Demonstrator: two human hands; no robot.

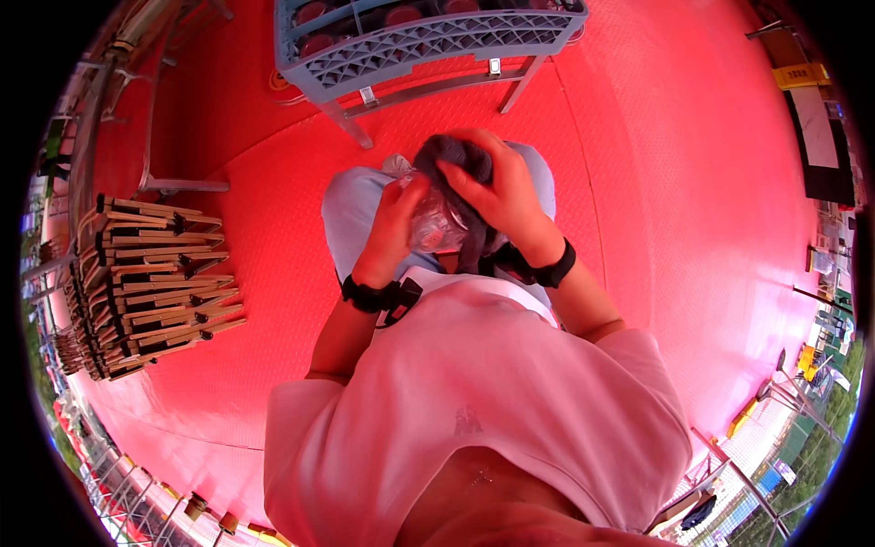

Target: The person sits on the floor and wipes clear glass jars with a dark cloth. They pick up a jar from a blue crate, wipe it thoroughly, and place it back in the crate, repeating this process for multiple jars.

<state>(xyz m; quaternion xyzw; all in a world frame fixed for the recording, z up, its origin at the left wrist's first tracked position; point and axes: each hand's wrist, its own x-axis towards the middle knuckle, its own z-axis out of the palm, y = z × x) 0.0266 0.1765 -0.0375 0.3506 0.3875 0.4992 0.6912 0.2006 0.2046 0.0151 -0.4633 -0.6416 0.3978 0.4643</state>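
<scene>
Writing: dark characters on a yellow panel (802,76) at upper right, above a white sheet (814,126); a small dark print (468,420) on the pale shirt (437,356); two small white tags (368,95) on the front of a metal stand (437,97). Right hand (510,196): fingers curled well in over a dark grey cloth (445,149), thumb pressed along it. Left hand (394,228): fingers partly bent, tips hidden, gripping the side of a clear, shiny item (438,226), apparently glass or plastic film, the view being too poor to settle which. Location: item between the hands, above the lap and between the knees, cloth against its upper right side. Wrists: a black band on each. Beyond the knees: blue-grey compartmented crate (437,46) on the stand, round reddish things inside. Left: stacked brown folded frames (169,292) on red flooring (283,246).
</scene>
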